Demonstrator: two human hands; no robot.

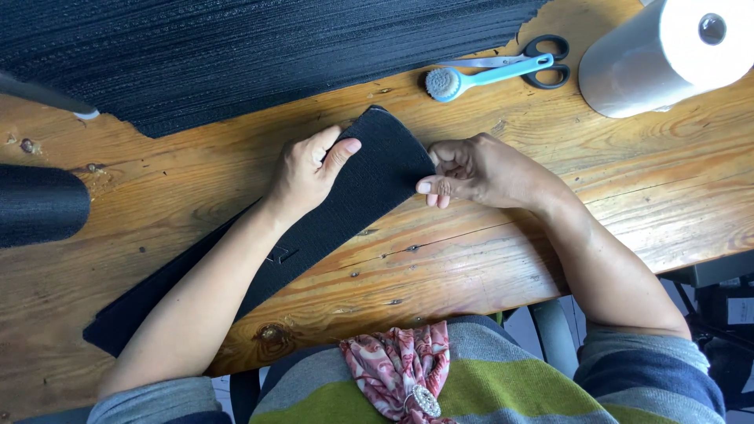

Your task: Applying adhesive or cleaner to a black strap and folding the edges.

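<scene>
A person's left hand (pixel 302 169) and right hand (pixel 463 171) pinch opposite edges of a black fabric strip (pixel 345 200) lying flat on the wooden table (pixel 487 259); scissors (pixel 542 61) and brush (pixel 471 78) lie untouched.

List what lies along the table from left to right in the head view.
Black roll → left hand → black fabric strip → right hand → blue brush → scissors → white roll.

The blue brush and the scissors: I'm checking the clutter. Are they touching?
Touching. The head view shows the blue brush's handle lying across the scissors, overlapping their blades and black handles with no gap.
</scene>
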